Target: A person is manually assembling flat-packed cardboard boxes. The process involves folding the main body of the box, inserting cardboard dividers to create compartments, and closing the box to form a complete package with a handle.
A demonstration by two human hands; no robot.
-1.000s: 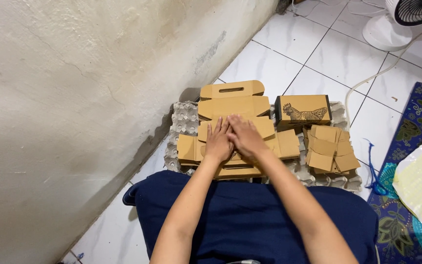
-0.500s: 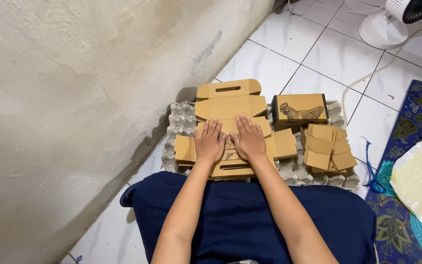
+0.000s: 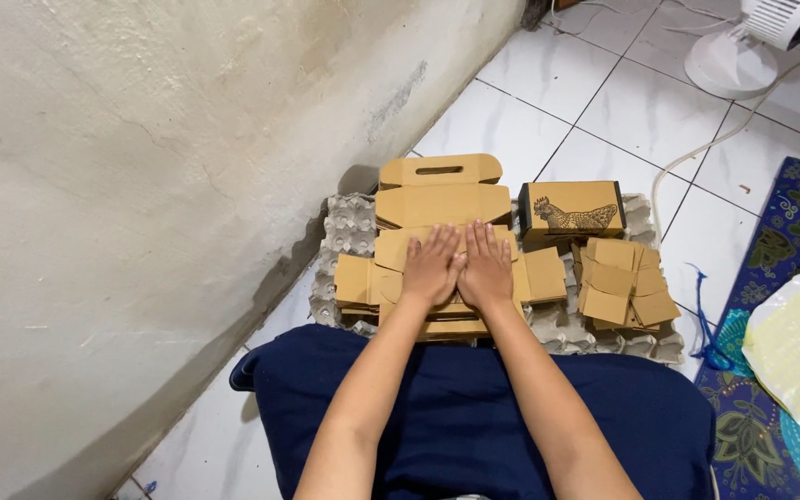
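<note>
Where hands (image 3: 460, 268) press, cardboard (image 3: 442, 208) hides.

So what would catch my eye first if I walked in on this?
Probably the two hands, left hand and right hand, pressed flat side by side on an unfolded cardboard box lying on grey egg trays by the wall. Just right of it stands a folded box with a rooster drawing, and a pile of small cardboard pieces in front of that.

Box blank (image 3: 437, 222) centre under hands — fan (image 3: 756, 42) cropped at top
</note>
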